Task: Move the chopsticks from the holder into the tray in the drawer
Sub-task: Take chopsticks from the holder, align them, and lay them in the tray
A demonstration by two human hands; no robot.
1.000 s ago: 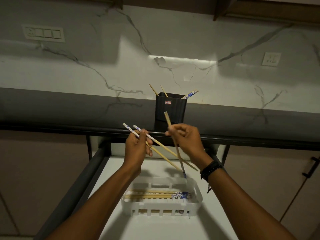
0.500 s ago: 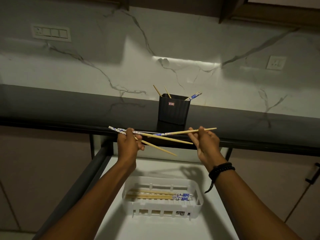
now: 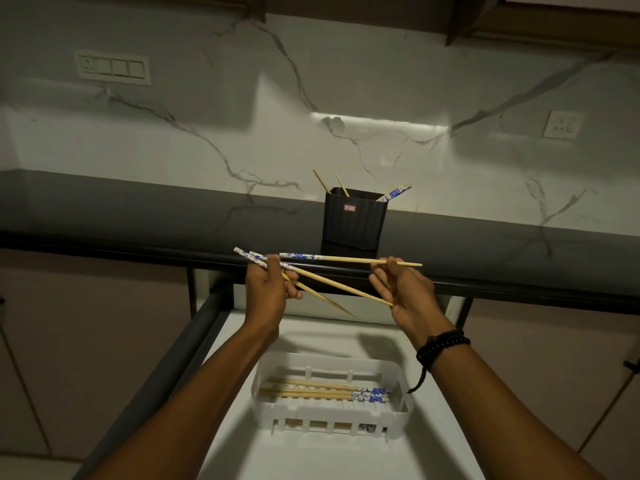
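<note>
Left hand [image 3: 268, 292] is wrapped round two chopsticks [image 3: 325, 280], right hand [image 3: 410, 296] pinched on third chopstick [image 3: 346, 259]; both raised at counter edge [image 3: 138, 249], tray [image 3: 332, 420] below.

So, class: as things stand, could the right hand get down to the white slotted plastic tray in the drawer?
Probably yes: the right hand, pinching one blue-patterned wooden chopstick, hangs above the white slotted plastic tray with nothing between them.

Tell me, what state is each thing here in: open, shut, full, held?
Drawer, pulled open.
Tray, in the drawer, several chopsticks lying flat in it.
Holder, upright on the counter, three chopsticks sticking out.
Left hand, grips two chopsticks by their blue ends.
Right hand, pinches one chopstick near its plain tip.
</note>
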